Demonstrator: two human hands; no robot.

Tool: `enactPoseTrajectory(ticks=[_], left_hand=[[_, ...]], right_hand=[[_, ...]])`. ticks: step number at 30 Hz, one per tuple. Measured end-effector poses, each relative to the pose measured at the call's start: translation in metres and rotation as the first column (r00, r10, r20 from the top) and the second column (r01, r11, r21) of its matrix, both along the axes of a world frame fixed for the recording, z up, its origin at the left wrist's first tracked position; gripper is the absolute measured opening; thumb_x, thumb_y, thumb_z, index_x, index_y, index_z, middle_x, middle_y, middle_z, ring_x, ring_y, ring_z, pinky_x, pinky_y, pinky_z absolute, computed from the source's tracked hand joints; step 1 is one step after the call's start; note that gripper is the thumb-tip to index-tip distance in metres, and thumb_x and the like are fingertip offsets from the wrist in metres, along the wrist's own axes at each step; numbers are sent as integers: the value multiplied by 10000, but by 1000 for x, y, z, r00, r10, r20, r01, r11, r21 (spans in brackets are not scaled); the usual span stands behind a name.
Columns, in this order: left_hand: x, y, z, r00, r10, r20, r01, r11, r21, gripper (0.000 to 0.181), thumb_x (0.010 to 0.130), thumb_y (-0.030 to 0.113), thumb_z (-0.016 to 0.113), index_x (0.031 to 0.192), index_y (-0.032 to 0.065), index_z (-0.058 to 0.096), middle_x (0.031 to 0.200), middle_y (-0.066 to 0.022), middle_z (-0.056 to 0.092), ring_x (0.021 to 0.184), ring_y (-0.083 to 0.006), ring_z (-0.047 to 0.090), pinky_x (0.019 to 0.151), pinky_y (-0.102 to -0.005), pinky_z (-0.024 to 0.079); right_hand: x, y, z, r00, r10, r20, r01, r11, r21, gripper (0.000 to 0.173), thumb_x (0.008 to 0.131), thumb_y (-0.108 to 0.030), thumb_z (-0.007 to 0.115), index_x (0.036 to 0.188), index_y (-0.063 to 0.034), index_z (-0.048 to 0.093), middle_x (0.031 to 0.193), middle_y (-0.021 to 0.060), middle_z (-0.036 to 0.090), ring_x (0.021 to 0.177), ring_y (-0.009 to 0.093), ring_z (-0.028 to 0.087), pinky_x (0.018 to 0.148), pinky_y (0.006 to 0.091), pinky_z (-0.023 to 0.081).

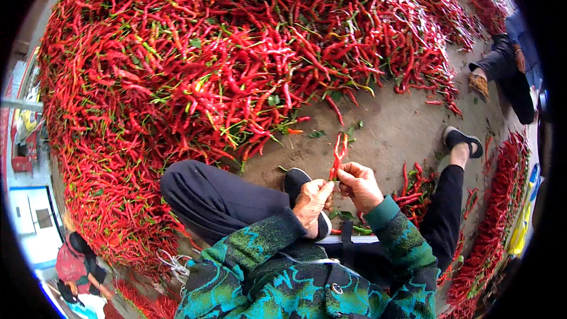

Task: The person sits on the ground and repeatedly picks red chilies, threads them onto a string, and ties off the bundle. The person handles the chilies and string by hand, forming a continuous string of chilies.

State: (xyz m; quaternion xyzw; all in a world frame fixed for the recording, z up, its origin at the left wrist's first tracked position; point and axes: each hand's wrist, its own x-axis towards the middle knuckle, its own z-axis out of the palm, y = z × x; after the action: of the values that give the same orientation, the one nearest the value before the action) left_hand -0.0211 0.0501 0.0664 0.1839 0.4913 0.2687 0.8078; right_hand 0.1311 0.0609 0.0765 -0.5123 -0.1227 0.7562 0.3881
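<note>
Two or so slender red chili peppers (pixel 339 153) point away from me, their lower ends between my fingertips. My right hand (pixel 361 187) pinches them from the right with thumb and forefinger. Close against it, my left hand (pixel 312 201) has its thumb and forefinger at the stem end, where a bit of green shows. Exactly what the left fingertips grip is partly hidden. A pale cord (pixel 319 260) runs across my lap below the hands. Beyond them rises a large heap of red chilies (pixel 248 66) with green stems.
Loose chilies (pixel 412 192) lie by my right leg on the concrete floor (pixel 381 119). A long row of chilies (pixel 496 221) runs along the right. One person (pixel 516 62) sits at the upper right, another (pixel 79 266) at the lower left. White string (pixel 177 268) lies left of me.
</note>
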Motion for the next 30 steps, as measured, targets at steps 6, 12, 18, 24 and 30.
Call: enactPoseTrajectory(ticks=[6, 12, 18, 24, 30], left_hand=[[-38, 70, 63, 923, 93, -374, 114, 861, 495, 174, 907, 152, 502, 788, 26, 521, 598, -28, 532, 504, -96, 487, 501, -244, 422], [-84, 250, 97, 618, 433, -657, 498, 431, 752, 200, 900, 117, 463, 754, 2, 535, 675, -42, 570, 590, -103, 484, 565, -270, 402], [-98, 380, 31, 225, 495, -839, 878, 269, 395, 214, 836, 200, 485, 779, 6, 556, 713, -223, 571, 732, -399, 568, 648, -470, 440], [-110, 407, 9, -119, 206, -971, 967, 245, -67, 297, 826, 299, 449, 892, 35, 569, 886, -227, 607, 885, -394, 572, 757, -490, 426], [-98, 382, -44, -207, 320, -925, 917, 393, -69, 231, 796, 200, 458, 908, 41, 582, 936, -193, 620, 921, -349, 586, 757, -532, 444]], right_hand=[[-16, 43, -1, 999, 38, 29, -41, 995, 86, 186, 840, -137, 611, 957, -12, 539, 752, 43, 577, 552, 82, 493, 495, 218, 401], [-28, 115, -39, 897, 15, 442, -183, 922, 340, 533, 754, -130, 681, 1208, 9, 438, 811, 85, 607, 723, 139, 589, 621, 277, 489], [-69, 197, -52, 535, -47, 843, -483, 802, 352, 1017, 596, -363, 779, 1384, -74, 205, 1077, 258, 518, 960, 371, 558, 805, 430, 473], [-111, 249, -36, 323, 207, 923, -615, 788, 38, 1212, 547, -474, 786, 1420, -132, 18, 1142, 285, 407, 943, 421, 551, 761, 461, 483], [-147, 284, -44, 357, 205, 911, -482, 876, -8, 1178, 588, -411, 783, 1416, -137, -8, 1174, 335, 371, 937, 410, 561, 803, 431, 481]])
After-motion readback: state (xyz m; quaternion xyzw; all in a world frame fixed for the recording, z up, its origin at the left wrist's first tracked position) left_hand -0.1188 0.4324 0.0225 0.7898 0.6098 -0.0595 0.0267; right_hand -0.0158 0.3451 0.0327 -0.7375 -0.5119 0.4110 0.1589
